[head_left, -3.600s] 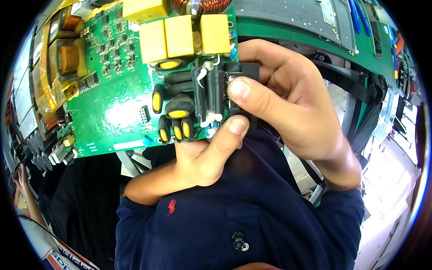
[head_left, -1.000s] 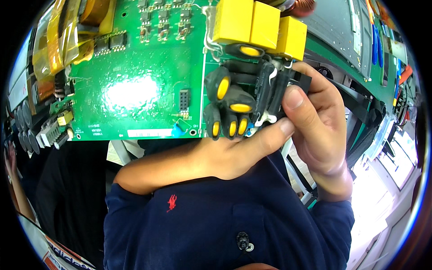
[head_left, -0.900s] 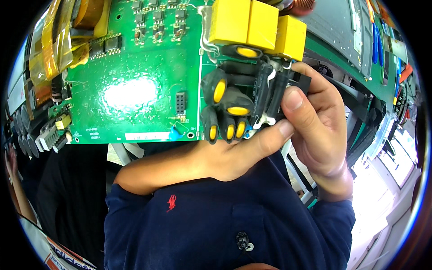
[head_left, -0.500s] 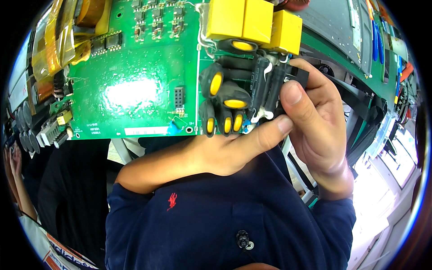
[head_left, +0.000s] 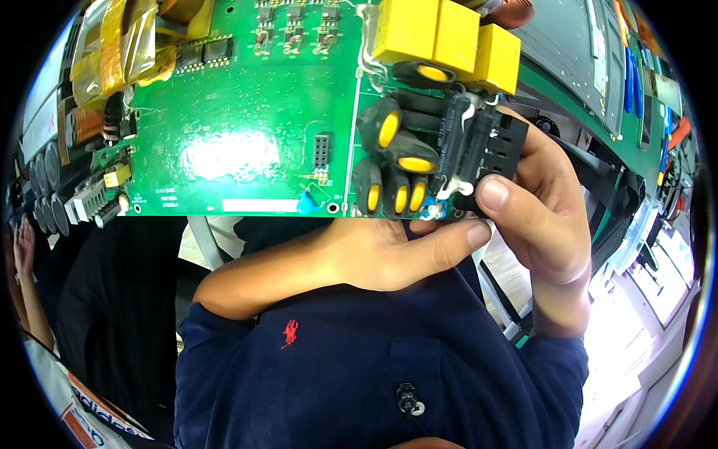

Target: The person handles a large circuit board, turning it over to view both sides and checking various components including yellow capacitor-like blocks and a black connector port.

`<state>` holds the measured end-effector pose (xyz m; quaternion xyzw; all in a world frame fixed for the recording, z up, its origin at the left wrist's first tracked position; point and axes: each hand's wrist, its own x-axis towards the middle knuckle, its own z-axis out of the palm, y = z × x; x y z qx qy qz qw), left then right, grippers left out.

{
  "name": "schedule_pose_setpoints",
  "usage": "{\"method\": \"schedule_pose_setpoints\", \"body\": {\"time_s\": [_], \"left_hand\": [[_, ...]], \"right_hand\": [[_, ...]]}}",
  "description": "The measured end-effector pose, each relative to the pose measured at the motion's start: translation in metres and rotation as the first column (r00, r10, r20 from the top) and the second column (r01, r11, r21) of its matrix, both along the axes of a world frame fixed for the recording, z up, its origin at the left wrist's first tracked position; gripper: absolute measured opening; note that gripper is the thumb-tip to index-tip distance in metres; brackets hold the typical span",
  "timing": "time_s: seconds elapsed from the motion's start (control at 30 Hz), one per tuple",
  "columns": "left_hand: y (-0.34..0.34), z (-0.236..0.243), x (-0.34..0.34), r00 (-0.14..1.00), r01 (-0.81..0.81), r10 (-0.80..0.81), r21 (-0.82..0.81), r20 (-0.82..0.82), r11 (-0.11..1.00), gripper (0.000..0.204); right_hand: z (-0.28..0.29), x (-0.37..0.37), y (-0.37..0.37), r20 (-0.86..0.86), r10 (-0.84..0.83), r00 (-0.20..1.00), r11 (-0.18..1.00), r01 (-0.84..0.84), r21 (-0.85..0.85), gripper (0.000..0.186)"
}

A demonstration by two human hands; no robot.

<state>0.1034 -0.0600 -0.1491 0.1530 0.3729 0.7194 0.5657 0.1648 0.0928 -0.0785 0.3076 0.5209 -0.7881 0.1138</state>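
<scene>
A large green circuit board [head_left: 247,105] spans the upper part of the head view, its component side facing me. My left hand [head_left: 396,254] reaches across below it, thumb along the near edge and fingers mostly hidden beneath. At the right corner my right hand [head_left: 550,202] grips the board beside a black terminal block [head_left: 505,150], thumb in front and fingers partly hidden behind. Left of that block are black cylindrical parts [head_left: 452,138] and several black-sleeved discs with yellow faces [head_left: 413,164]. Yellow box-shaped capacitors [head_left: 458,37] stand above them.
Tape-wrapped coils [head_left: 116,52] and dark round capacitors [head_left: 48,176] crowd the board's left side. A grey panel [head_left: 557,52] lies beyond the right corner, with blue-handled tools [head_left: 632,82] farther right. Another person's hand [head_left: 24,243] shows at the far left.
The board has shifted right and its near edge slightly up, away from me. My right thumb has slid lower, uncovering more of the black terminal block. My left hand has moved little.
</scene>
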Motion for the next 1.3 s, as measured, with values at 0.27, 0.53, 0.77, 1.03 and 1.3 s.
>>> {"method": "schedule_pose_setpoints", "body": {"time_s": [0.27, 0.53, 0.77, 1.03, 1.3], "left_hand": [[0.001, -0.005, -0.003, 0.997, 0.080, -0.078, 0.106, -0.023, 0.991, 0.034], [0.007, 0.001, -0.007, 0.989, 0.150, -0.148, 0.092, -0.026, 0.984, 0.031], [0.008, 0.001, -0.006, 0.996, 0.081, -0.084, 0.082, 0.028, 0.993, 0.027], [0.014, -0.003, 0.003, 0.998, 0.019, -0.023, 0.078, 0.052, 0.997, 0.027], [0.010, -0.004, -0.003, 0.995, -0.032, 0.033, 0.015, -0.094, 0.999, 0.029]], "right_hand": [[-0.012, 0.012, -0.007, -0.057, -0.013, 0.998, 1.000, 0.012, -0.019, 0.035], [-0.006, 0.011, -0.010, -0.088, -0.056, 0.994, 0.993, 0.065, 0.100, 0.040], [0.007, 0.004, -0.008, 0.091, -0.074, 0.993, 0.994, 0.065, 0.093, 0.052], [0.002, 0.008, -0.019, 0.009, -0.220, 0.976, 0.974, 0.219, 0.058, 0.058], [-0.005, 0.006, -0.003, -0.007, -0.103, 0.995, 0.989, 0.102, -0.110, 0.052]]}}
